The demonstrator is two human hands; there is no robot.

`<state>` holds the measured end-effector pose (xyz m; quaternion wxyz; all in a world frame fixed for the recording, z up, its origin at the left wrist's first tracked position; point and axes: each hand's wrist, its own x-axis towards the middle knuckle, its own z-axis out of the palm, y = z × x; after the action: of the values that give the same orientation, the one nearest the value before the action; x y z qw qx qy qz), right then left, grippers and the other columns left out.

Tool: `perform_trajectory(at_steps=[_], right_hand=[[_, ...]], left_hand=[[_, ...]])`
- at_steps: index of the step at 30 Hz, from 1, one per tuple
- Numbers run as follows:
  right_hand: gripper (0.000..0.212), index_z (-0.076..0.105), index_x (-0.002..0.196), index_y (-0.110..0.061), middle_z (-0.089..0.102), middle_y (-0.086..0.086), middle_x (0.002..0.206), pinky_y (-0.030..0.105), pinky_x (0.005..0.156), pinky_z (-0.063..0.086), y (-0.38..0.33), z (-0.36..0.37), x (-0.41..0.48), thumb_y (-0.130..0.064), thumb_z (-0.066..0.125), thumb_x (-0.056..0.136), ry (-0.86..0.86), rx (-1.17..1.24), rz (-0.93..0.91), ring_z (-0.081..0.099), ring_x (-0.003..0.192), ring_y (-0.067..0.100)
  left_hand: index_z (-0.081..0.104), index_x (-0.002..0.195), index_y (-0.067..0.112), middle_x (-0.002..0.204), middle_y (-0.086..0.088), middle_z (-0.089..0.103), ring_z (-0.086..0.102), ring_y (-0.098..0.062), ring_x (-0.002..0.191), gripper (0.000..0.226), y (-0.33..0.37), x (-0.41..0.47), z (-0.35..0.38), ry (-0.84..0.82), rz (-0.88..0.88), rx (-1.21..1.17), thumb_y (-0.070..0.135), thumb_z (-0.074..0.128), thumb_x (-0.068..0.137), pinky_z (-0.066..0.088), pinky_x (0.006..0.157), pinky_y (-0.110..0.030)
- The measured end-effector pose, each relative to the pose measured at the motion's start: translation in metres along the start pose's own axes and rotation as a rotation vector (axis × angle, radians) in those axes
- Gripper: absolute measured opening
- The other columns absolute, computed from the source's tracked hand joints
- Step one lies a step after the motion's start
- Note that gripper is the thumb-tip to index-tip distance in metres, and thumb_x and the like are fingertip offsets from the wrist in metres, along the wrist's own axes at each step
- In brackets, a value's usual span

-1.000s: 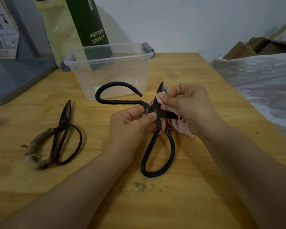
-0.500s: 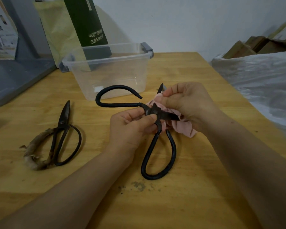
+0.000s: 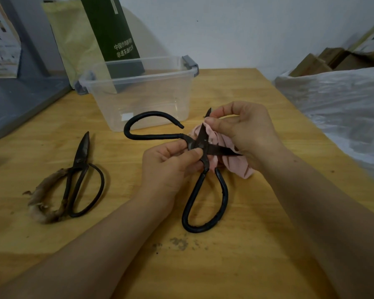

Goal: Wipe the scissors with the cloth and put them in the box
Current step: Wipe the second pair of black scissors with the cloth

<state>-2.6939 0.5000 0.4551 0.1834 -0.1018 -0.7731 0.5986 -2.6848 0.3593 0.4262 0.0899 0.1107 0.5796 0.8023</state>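
Friend: Where could this bite you?
Me: At the blades. My left hand point(image 3: 171, 167) pinches the black scissors point(image 3: 203, 134) at the pivot, thumb on top, and they're spread wide between my two hands. My right hand point(image 3: 244, 130) pinches the pink cloth point(image 3: 235, 167) against the blade that points away from me, near its tip. The other blade runs sideways under my right palm. If my left grip slips, I reckon the handles could swing and close that edge on my fingers. A hard stroke off the tip might also push a fingertip onto the point.
Friend: And the box?
Me: The clear plastic box point(image 3: 149, 104) stands beyond both hands, open-topped, with nothing in it that I can see. A second pair of scissors point(image 3: 80, 160), one handle wrapped in frayed stuff, lies out past my left hand.
Friend: The room?
Me: A pale wooden table point(image 3: 257, 244), with dark specks point(image 3: 179, 242) near my forearms. A green and yellow bag point(image 3: 110, 31) leans on the white wall point(image 3: 225, 29) behind the box, and off beyond my right arm there's crinkled plastic sheeting point(image 3: 343, 108) with cardboard cartons point(image 3: 333, 59) behind it
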Motion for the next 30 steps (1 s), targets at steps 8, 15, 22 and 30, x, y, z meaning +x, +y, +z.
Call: perform_trajectory(at_steps=[8, 15, 22, 30], right_hand=[[0.015, 0.068, 0.075, -0.012, 0.074, 0.005, 0.07, 0.028, 0.07, 0.057, -0.004, -0.008, -0.011, -0.007, 0.081, 0.067, -0.244, 0.009, 0.062, 0.072, 0.07, 0.016], [0.019, 0.066, 0.072, -0.01, 0.072, 0.007, 0.07, 0.02, 0.06, 0.055, -0.006, -0.01, -0.008, 0.003, 0.079, 0.066, -0.224, 0.008, 0.083, 0.07, 0.064, 0.012], [0.023, 0.063, 0.072, -0.01, 0.066, -0.001, 0.054, 0.016, 0.049, 0.049, -0.006, -0.014, -0.004, 0.009, 0.076, 0.069, -0.133, -0.02, 0.106, 0.063, 0.05, 0.005], [0.017, 0.067, 0.081, -0.009, 0.072, 0.009, 0.072, 0.029, 0.055, 0.058, -0.008, -0.013, -0.009, -0.009, 0.079, 0.069, -0.13, 0.111, 0.14, 0.07, 0.064, 0.017]], left_hand=[[0.068, 0.081, 0.001, 0.072, -0.008, 0.073, 0.071, -0.018, 0.064, 0.016, 0.001, 0.0, -0.001, 0.019, 0.028, 0.037, -0.01, 0.058, 0.083, 0.053, 0.054, -0.019], [0.067, 0.078, 0.002, 0.067, -0.005, 0.072, 0.07, -0.016, 0.06, 0.019, 0.001, -0.002, 0.002, 0.018, 0.025, 0.048, -0.012, 0.057, 0.083, 0.052, 0.051, -0.018], [0.069, 0.08, 0.004, 0.079, -0.009, 0.074, 0.072, -0.021, 0.072, 0.016, 0.001, -0.001, 0.0, 0.03, 0.003, 0.046, -0.009, 0.06, 0.082, 0.056, 0.057, -0.021], [0.069, 0.08, 0.006, 0.077, -0.006, 0.074, 0.072, -0.018, 0.072, 0.018, -0.001, 0.001, -0.001, 0.042, 0.01, 0.055, -0.01, 0.06, 0.082, 0.054, 0.058, -0.019]])
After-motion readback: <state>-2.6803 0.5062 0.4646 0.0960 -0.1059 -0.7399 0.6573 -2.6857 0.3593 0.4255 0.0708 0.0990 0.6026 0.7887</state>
